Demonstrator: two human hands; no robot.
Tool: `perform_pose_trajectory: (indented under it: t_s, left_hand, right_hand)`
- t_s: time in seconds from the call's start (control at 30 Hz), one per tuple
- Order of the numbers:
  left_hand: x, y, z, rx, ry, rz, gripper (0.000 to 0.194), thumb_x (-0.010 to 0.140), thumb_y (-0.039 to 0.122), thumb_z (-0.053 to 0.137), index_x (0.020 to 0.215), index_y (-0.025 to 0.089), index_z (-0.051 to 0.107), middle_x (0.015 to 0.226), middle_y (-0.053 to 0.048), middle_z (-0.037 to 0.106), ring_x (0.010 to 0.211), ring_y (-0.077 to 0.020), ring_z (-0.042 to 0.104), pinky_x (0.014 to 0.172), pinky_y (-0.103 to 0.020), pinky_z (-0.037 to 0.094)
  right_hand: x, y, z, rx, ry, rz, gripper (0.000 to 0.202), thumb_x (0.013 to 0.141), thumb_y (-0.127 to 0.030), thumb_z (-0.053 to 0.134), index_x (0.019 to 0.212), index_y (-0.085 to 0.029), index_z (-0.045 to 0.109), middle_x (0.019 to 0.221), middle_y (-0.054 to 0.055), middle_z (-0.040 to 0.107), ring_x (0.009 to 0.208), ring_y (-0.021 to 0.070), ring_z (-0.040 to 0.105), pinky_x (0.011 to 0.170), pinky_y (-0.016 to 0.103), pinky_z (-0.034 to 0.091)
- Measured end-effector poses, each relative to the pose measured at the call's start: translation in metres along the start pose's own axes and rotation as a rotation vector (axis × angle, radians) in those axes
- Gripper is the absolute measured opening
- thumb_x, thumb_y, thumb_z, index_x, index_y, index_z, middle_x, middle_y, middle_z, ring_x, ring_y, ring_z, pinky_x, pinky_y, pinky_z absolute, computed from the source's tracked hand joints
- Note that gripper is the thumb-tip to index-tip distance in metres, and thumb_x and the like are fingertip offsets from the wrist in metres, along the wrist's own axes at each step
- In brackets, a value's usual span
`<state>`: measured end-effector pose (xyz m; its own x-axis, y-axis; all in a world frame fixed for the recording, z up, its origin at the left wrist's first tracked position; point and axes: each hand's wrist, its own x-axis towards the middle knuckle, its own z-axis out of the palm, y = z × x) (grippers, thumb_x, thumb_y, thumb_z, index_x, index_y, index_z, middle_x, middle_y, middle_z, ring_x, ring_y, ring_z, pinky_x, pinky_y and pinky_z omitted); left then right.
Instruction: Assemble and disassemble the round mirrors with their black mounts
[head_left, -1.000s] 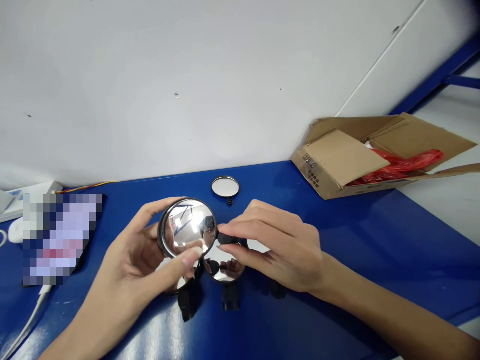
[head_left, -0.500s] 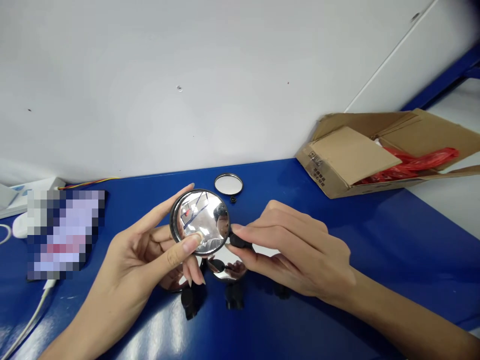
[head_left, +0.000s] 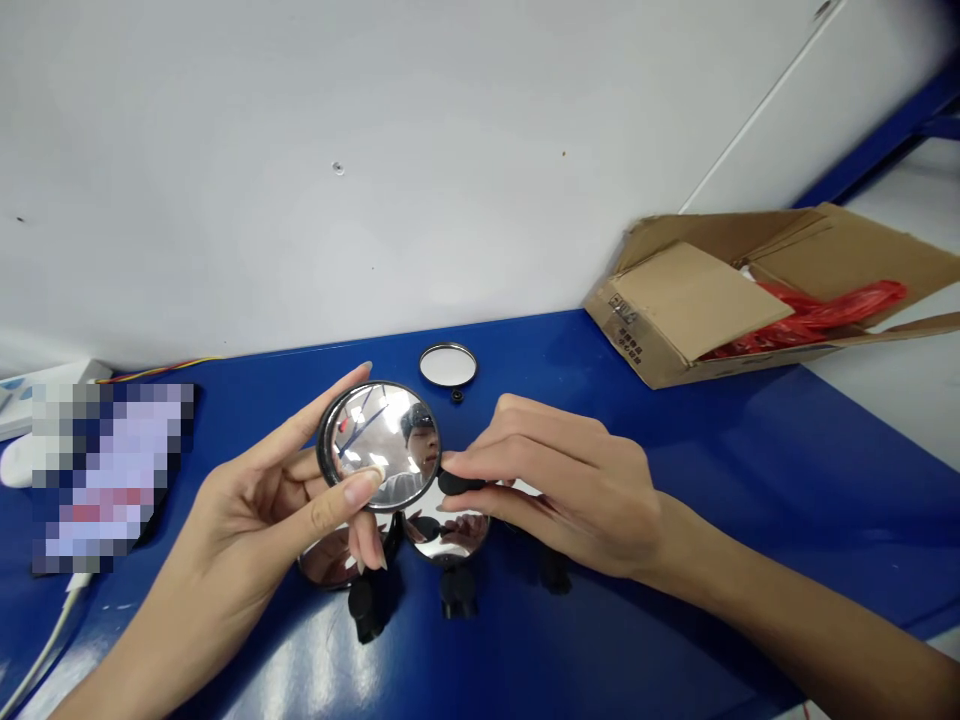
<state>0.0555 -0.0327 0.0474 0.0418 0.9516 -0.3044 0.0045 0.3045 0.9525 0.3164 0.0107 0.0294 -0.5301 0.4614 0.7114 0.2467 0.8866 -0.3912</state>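
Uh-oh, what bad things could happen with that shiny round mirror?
The round mirror could slip from the left hand and perhaps hit the mirror lying near it. The thumb on its shiny face might leave smudges. If the right hand tugs the black piece hard, something might snap.

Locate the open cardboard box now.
In the head view, the cardboard box sits at right on the blue table, against the white wall.

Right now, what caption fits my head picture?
Left hand holds a round mirror; right hand pinches a black part beside it.
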Motion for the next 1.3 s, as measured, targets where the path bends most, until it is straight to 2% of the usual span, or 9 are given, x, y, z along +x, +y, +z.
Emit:
perform_pose_trajectory:
  t_s: [0.17,0.3,0.43,0.53,0.6,0.7,0.97,1.17,1.3]
  left_hand:
    - [0.0,0.0,-0.001,0.007,-0.039,0.016,0.098,0.09,0.054,0.095,0.176,0.042,0.05,0.064,0.0,0.074,0.058,-0.0214,0.067,0.051,-0.026,0.052]
    - [-0.001,0.001,0.003,-0.033,-0.012,-0.003,0.088,0.093,0.051,0.094,0.172,0.04,0.056,0.064,0.0,0.073,0.059,-0.0178,0.063,0.052,-0.022,0.048]
    - [0.001,-0.004,-0.003,-0.061,-0.096,0.03,0.087,0.096,0.045,0.094,0.173,0.037,0.054,0.069,-0.002,0.076,0.061,-0.018,0.066,0.052,-0.021,0.05]
    - [0.003,-0.008,-0.008,-0.081,-0.131,0.05,0.08,0.098,0.044,0.092,0.169,0.029,0.057,0.071,-0.005,0.078,0.061,-0.0193,0.069,0.051,-0.023,0.052]
    - [0.004,-0.009,-0.01,-0.097,-0.128,0.051,0.073,0.099,0.044,0.09,0.164,0.026,0.061,0.071,-0.005,0.078,0.061,-0.0204,0.07,0.052,-0.024,0.053]
    - [0.003,-0.008,-0.01,-0.118,-0.114,0.06,0.067,0.101,0.045,0.088,0.161,0.028,0.063,0.069,-0.005,0.078,0.06,-0.0206,0.07,0.052,-0.024,0.054]
    - [0.007,-0.008,-0.012,-0.047,-0.002,0.12,0.069,0.101,0.051,0.087,0.163,0.031,0.065,0.073,-0.004,0.081,0.065,-0.0254,0.079,0.062,-0.033,0.069]
    - [0.006,-0.013,-0.007,-0.094,0.014,0.109,0.07,0.097,0.048,0.093,0.16,0.03,0.067,0.076,-0.004,0.082,0.072,-0.0244,0.081,0.065,-0.032,0.071]
    - [0.003,-0.018,-0.006,-0.136,-0.007,0.072,0.067,0.095,0.045,0.095,0.154,0.029,0.068,0.081,-0.006,0.084,0.068,-0.0232,0.08,0.056,-0.026,0.066]
  right_hand:
    - [0.0,0.001,0.003,-0.018,0.026,-0.03,0.019,0.108,-0.018,0.081,0.124,-0.016,0.072,0.093,0.006,0.079,0.078,0.0173,0.072,0.076,0.036,0.065]
    - [-0.001,0.003,0.007,-0.086,0.048,-0.076,0.019,0.105,-0.014,0.084,0.121,-0.012,0.073,0.092,0.008,0.082,0.076,0.0166,0.074,0.074,0.036,0.064]
    - [-0.001,0.001,0.009,-0.143,0.085,-0.083,0.018,0.106,-0.016,0.083,0.121,-0.015,0.073,0.091,0.005,0.082,0.074,0.0157,0.073,0.073,0.034,0.065]
    - [-0.001,-0.001,0.01,-0.168,0.091,-0.085,0.016,0.105,-0.016,0.084,0.118,-0.014,0.074,0.087,0.005,0.08,0.071,0.0152,0.071,0.072,0.033,0.064]
    - [-0.001,-0.001,0.009,-0.183,0.092,-0.098,0.016,0.104,-0.016,0.085,0.116,-0.013,0.074,0.083,0.004,0.078,0.067,0.0144,0.066,0.069,0.033,0.062]
    - [0.0,0.002,0.008,-0.179,0.09,-0.11,0.017,0.104,-0.02,0.086,0.115,-0.014,0.074,0.081,0.002,0.075,0.064,0.014,0.061,0.065,0.032,0.058]
    - [0.005,0.007,0.001,-0.021,0.028,-0.095,0.026,0.099,-0.027,0.092,0.112,-0.011,0.077,0.088,0.007,0.078,0.074,0.0161,0.07,0.067,0.033,0.056]
    - [0.002,0.005,0.005,-0.205,-0.005,-0.14,0.018,0.1,-0.021,0.088,0.105,-0.013,0.073,0.082,0.005,0.075,0.071,0.0177,0.066,0.064,0.035,0.055]
    - [-0.001,0.002,0.007,-0.323,0.067,-0.137,0.017,0.098,-0.012,0.083,0.108,-0.017,0.071,0.078,0.002,0.072,0.067,0.0167,0.061,0.063,0.034,0.056]
